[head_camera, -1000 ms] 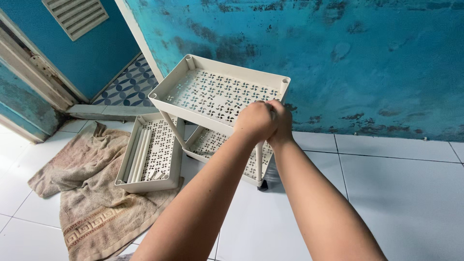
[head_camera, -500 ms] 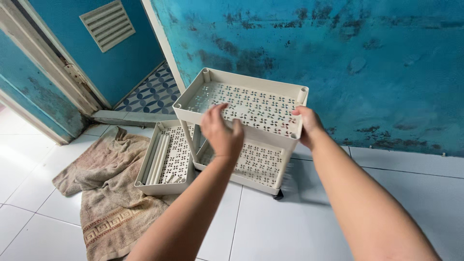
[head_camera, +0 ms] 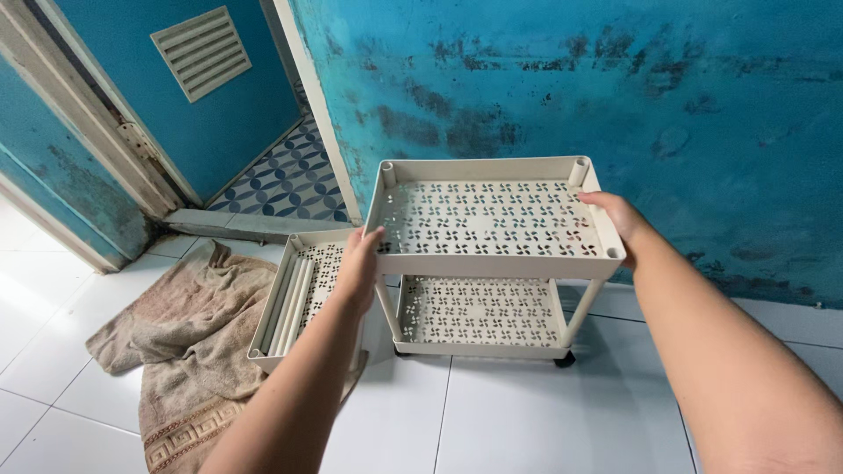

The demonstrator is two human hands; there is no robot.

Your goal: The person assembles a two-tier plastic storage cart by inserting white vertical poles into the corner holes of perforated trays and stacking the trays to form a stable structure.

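Left hand (head_camera: 356, 263) clamped on top tray (head_camera: 492, 219) near-left rim, right hand (head_camera: 619, 215) wrapped round right rim. Tray perched on posts over lower tray (head_camera: 479, 314), beside wall (head_camera: 571, 88). Risk: uneven push, post slips, rack rolls (casters on slick tile). Spare tray (head_camera: 303, 298) underfoot on towel (head_camera: 176, 351).
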